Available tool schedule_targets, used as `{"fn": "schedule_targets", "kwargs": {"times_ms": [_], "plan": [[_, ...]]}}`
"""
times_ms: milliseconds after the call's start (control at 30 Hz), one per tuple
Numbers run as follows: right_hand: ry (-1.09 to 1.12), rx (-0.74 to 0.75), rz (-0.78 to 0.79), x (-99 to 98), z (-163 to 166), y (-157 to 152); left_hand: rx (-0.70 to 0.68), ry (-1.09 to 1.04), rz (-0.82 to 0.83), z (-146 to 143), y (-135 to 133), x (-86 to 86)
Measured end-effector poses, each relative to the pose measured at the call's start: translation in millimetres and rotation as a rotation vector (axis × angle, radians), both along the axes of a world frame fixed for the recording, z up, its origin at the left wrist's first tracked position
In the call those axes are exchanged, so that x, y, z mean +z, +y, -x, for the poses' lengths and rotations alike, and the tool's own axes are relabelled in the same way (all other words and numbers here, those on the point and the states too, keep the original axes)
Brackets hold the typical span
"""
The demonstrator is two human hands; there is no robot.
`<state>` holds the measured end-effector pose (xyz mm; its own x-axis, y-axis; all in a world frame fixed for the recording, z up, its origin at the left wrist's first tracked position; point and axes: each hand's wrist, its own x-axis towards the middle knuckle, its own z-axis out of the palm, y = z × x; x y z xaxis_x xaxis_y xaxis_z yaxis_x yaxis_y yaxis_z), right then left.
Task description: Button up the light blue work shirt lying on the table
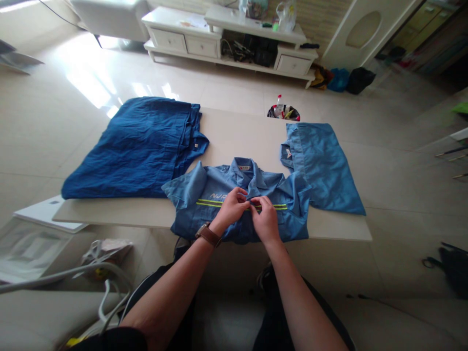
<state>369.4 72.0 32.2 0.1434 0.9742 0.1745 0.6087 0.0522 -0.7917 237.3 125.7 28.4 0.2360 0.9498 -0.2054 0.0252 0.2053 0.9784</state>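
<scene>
A light blue work shirt (212,178) with yellow-green stripes lies face up on the table (234,129), its collar pointing away from me and its lower part at the near edge. My left hand (236,202), below a wrist with a brown-strapped watch (208,235), pinches the shirt's front placket at stripe height. Close against it, my right hand (263,214) pinches the same placket, thumb and fingertips together. Whether a button sits between the fingertips is hidden. Both hands are closed on the cloth.
Folded dark blue garments (135,146) cover the table's left side. Another light blue folded shirt (325,168) lies at the right, touching the striped one. Beyond the far edge stands a bin (285,113) with bottles. A white TV cabinet (201,46) lines the wall.
</scene>
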Motion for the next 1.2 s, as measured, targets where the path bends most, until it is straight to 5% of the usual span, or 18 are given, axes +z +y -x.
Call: {"fn": "schedule_targets", "kwargs": {"times_ms": [800,1000,1200], "plan": [[-0.094,0.027,0.040,-3.7,-1,-1,-0.084,0.165,-0.026,1,-2,-2.7],[-0.222,0.017,0.115,-25.8,1,-1,-0.157,0.568,-0.127,10,2,-1.4],[-0.327,0.067,0.237,-53.6,12,-3,-0.270,0.991,-0.080,31,7,-26.3]]}}
